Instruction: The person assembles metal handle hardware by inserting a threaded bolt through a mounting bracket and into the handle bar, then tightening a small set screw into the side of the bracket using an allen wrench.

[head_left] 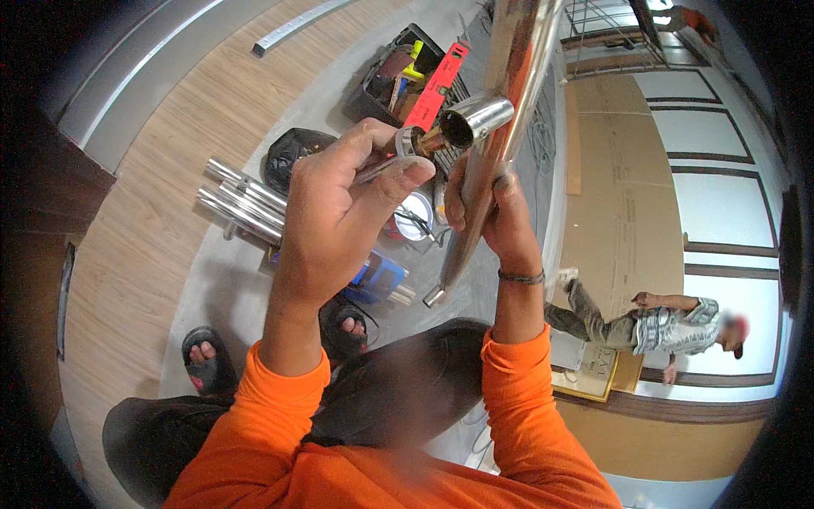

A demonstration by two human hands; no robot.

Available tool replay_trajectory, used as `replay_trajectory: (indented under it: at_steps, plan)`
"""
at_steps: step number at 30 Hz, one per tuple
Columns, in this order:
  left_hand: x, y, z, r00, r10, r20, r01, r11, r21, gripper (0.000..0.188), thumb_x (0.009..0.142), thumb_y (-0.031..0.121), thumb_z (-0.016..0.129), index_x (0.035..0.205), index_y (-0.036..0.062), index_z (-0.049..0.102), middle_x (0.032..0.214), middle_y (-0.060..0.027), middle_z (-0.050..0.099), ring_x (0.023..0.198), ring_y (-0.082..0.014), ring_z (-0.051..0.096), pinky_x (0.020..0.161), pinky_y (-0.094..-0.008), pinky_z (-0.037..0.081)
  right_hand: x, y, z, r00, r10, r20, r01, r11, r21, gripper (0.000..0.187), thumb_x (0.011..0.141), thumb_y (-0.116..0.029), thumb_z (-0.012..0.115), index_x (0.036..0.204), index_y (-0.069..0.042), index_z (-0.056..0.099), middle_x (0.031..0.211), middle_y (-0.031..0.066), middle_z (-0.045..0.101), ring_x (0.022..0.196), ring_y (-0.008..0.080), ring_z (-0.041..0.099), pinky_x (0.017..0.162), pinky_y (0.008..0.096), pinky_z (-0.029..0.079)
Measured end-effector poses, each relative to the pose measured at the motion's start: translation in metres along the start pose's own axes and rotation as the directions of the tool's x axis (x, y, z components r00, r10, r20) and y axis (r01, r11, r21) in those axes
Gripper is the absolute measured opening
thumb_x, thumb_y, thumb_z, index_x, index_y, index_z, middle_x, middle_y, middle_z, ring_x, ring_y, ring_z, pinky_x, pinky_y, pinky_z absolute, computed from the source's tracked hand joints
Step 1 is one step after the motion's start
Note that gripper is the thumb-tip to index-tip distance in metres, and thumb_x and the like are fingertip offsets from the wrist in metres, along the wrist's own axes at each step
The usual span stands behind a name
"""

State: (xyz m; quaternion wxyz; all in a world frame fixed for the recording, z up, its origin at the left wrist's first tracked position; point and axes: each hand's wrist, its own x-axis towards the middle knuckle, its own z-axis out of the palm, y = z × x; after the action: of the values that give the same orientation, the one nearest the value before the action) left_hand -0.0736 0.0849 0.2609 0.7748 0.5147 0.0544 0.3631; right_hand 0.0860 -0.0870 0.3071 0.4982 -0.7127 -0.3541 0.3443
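A long polished metal pipe [519, 72] slants up and away from me, with a short open tube [487, 117] branching off it toward my left. Closed around the lower part of the pipe is my right hand [515, 222]. My left hand [335, 199] pinches a small shiny ring-shaped metal fitting [408, 142] between thumb and fingers. A brass-coloured piece [433, 140] sits between that fitting and the mouth of the short tube; whether it enters the tube I cannot tell. The pipe's lower end shows a narrow metal stub [434, 296].
Beyond my hands stand a black toolbox [366, 103] and a red spirit level [437, 87]. Shiny tubes [246, 202], a black bag [292, 157], a white tub [414, 222] and a blue item [373, 278] lie nearer. A person [661, 327] walks at the right, beside cardboard [627, 187].
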Motion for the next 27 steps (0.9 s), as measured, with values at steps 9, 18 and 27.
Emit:
replay_trajectory:
  at_steps: [9, 18, 27]
  plan:
    - [0.003, -0.008, -0.008, 0.998, 0.007, -0.062, 0.003, 0.987, 0.159, 0.026, 0.095, 0.021, 0.073, 0.101, -0.0025, 0.067, 0.084, -0.0075, 0.07, 0.077, -0.0077, 0.061, 0.07, -0.0263, 0.05, -0.002, -0.015, 0.002, 0.981, -0.095, -0.169, 0.047, 0.961, -0.272, 0.08, 0.087, -0.074, 0.061, 0.113, 0.002, 0.061, 0.076, 0.0048, 0.06, 0.061, 0.0113, 0.056, 0.055, 0.0262, 0.043]
    - [0.002, -0.004, -0.007, 0.994, -0.081, -0.067, 0.09, 0.987, 0.136, 0.022, 0.094, 0.02, 0.074, 0.102, 0.0, 0.067, 0.089, -0.0026, 0.067, 0.085, -0.0075, 0.057, 0.078, -0.0255, 0.048, -0.002, -0.011, -0.004, 0.966, -0.136, -0.221, 0.056, 0.941, -0.335, 0.068, 0.087, -0.065, 0.069, 0.111, -0.001, 0.064, 0.076, 0.0001, 0.06, 0.064, 0.0089, 0.057, 0.057, 0.0265, 0.046]
    - [0.005, -0.012, -0.018, 1.0, -0.008, -0.029, 0.017, 0.947, 0.322, 0.027, 0.094, 0.022, 0.073, 0.101, -0.0031, 0.065, 0.083, -0.0171, 0.072, 0.072, -0.0197, 0.069, 0.069, -0.0338, 0.052, 0.0, -0.015, -0.001, 0.981, -0.063, -0.186, -0.02, 0.911, -0.413, 0.042, 0.085, -0.035, 0.079, 0.105, 0.0, 0.067, 0.074, 0.0009, 0.061, 0.064, 0.0093, 0.059, 0.058, 0.0268, 0.047]
